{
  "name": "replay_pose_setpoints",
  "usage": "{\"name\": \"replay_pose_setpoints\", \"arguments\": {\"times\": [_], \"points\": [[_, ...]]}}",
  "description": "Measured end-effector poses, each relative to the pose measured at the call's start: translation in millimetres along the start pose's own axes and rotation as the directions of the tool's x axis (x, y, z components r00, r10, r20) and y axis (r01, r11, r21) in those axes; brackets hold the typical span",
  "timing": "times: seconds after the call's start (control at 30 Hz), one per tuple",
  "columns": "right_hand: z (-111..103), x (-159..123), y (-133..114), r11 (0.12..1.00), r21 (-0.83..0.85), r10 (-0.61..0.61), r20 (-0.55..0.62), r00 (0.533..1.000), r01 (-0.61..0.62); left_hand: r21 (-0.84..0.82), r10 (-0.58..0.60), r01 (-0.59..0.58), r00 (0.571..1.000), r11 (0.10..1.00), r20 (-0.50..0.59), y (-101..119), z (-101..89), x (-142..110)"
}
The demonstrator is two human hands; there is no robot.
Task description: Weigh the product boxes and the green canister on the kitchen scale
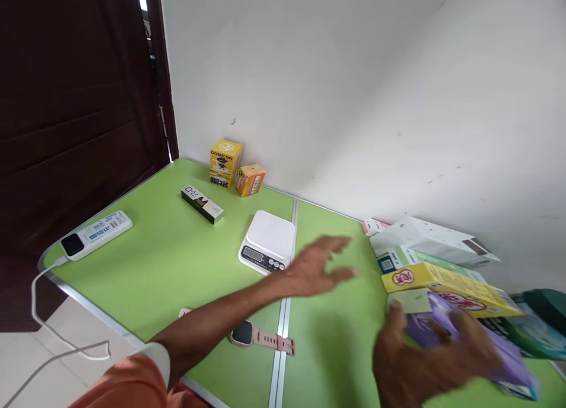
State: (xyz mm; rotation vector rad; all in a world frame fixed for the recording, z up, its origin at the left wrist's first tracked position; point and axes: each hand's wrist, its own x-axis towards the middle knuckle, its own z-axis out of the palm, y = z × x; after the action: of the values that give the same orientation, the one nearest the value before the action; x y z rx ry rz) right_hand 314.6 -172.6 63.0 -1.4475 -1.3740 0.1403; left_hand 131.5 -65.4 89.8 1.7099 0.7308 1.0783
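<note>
My left hand (316,266) reaches over the green table with its fingers apart and nothing in them. It is just right of a white digital kitchen scale (270,234). My right hand (435,358), a little blurred, is spread in front of a purple box (508,361) at the right; whether it touches the box I cannot tell. The purple box leans against a yellow box (424,275) with red lettering. Below my left forearm lies a smartwatch (242,334) with a pink strap, partly hidden by the arm.
Behind the yellow box are a white box (428,237) and a dark green package (539,319). A yellow carton (224,163), a small orange box (250,180) and a black-and-white box (202,204) sit farther back. A white device (97,234) with a cable lies left.
</note>
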Motion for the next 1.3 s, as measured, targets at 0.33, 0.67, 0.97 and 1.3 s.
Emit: {"name": "replay_pose_setpoints", "arguments": {"times": [0.33, 0.67, 0.97, 1.3], "points": [[241, 17, -132, 0.896, 0.294, -0.436, 0.446, 0.782, 0.332, 0.396, 0.225, 0.379, 0.421, 0.836, -0.879, -45, -278.6, -58], [343, 5, -148, 0.976, -0.042, -0.13, 0.67, 0.731, 0.213, 0.217, 0.006, 0.456, 0.421, 0.863, -0.907, -113, -305.7, -81], [286, 27, -151, 0.978, 0.034, -0.191, 0.557, 0.808, 0.207, 0.254, 0.114, 0.347, 0.377, 0.903, -0.919, -79, -305.4, -75], [148, 72, -56, 0.965, 0.221, 0.051, 0.37, 0.928, -0.141, 0.261, 0.121, 0.067, 0.758, 0.963, -0.642, -46, -181.5, -41]]}}
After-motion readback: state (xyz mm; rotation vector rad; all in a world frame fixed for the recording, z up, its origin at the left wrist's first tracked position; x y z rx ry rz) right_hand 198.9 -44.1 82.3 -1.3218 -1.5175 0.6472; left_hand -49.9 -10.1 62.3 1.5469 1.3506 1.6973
